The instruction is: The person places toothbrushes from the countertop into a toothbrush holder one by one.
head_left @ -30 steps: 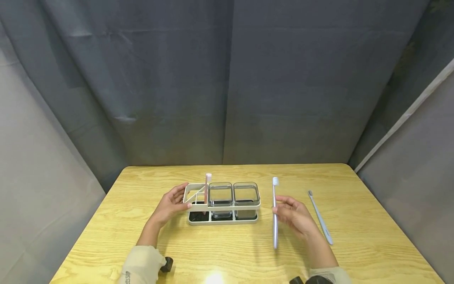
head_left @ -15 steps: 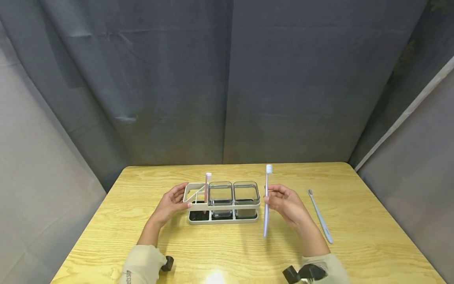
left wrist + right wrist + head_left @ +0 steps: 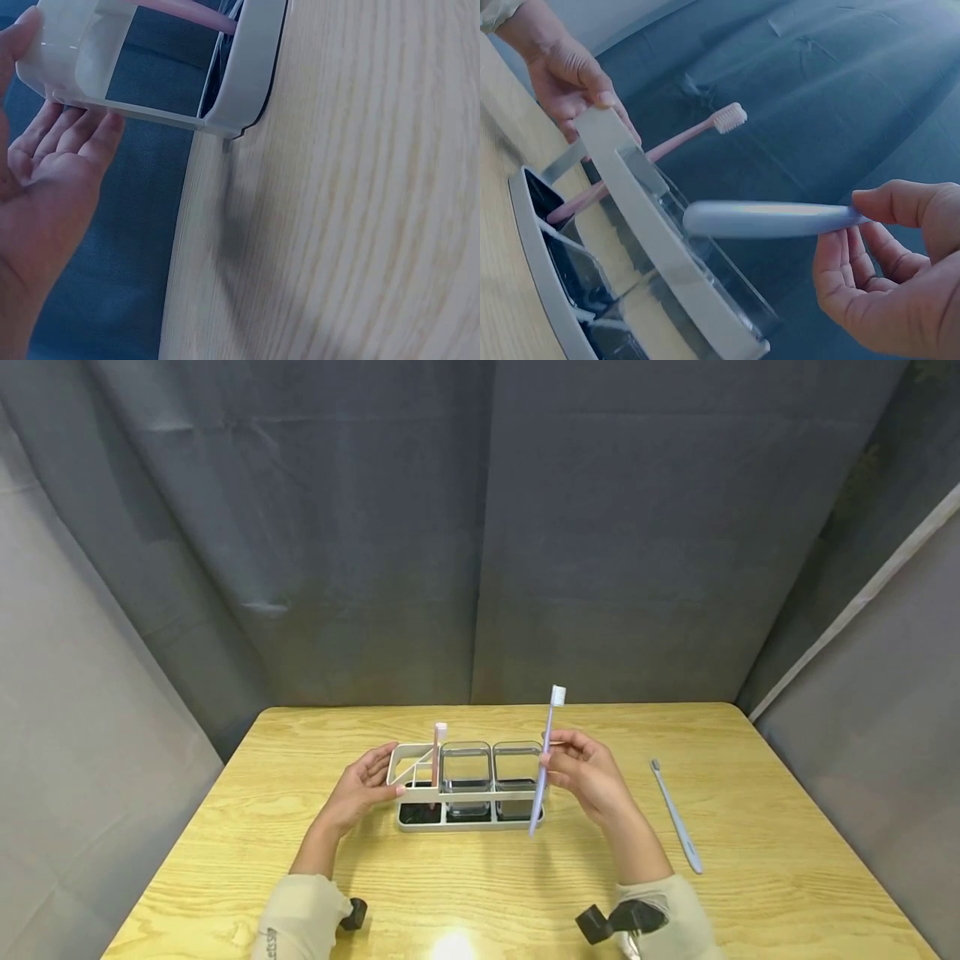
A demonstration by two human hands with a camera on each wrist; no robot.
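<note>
Lavender toothbrush (image 3: 539,792), white-bristled with a tapering handle, tilts head-up, pinched by the right hand (image 3: 590,778).

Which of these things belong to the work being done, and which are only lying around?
In the work:
purple toothbrush, held
holder, also held
pink toothbrush, in the holder

Only around, it seems:
clear cups, in the holder
blue toothbrush on the table (may belong too)
grey curtain

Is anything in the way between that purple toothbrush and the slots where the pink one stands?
Yes, going straight across: two clear cups sit in the rack between the purple toothbrush, pinched in the right hand, and the slots. The pink toothbrush stands at the slots' cup side.
</note>
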